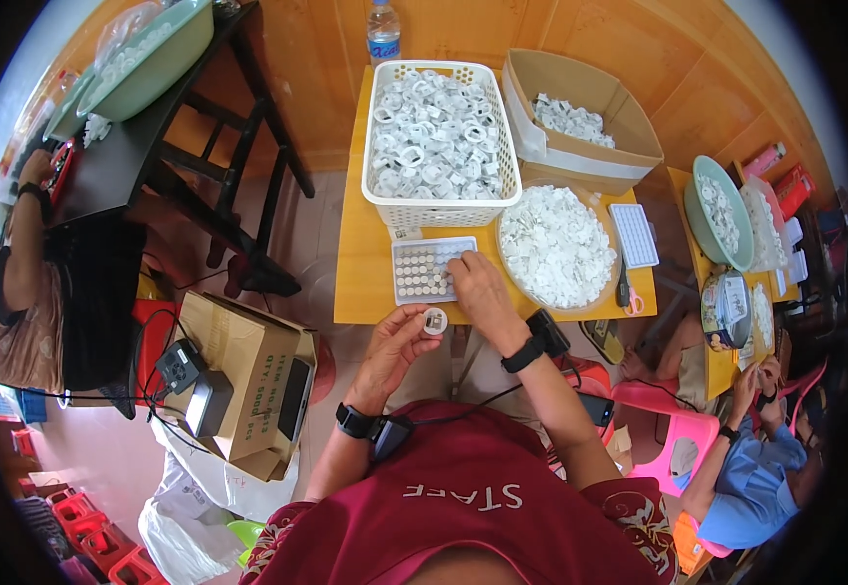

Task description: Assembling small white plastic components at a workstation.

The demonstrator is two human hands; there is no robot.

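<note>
My left hand is closed in a pinch on a small round white plastic part with a metallic centre, held just off the table's front edge. My right hand reaches over the right end of a shallow white tray. In that tray sit rows of small round discs that look like button cells. The right fingertips are bent together at the discs, and what lies between them is hidden. Beside the right hand stands a round tub heaped with small white plastic pieces.
A white basket of round white parts stands behind the tray, next to a cardboard box. Scissors and a white grid tray lie on the right. A large carton stands left. Co-workers sit on both sides.
</note>
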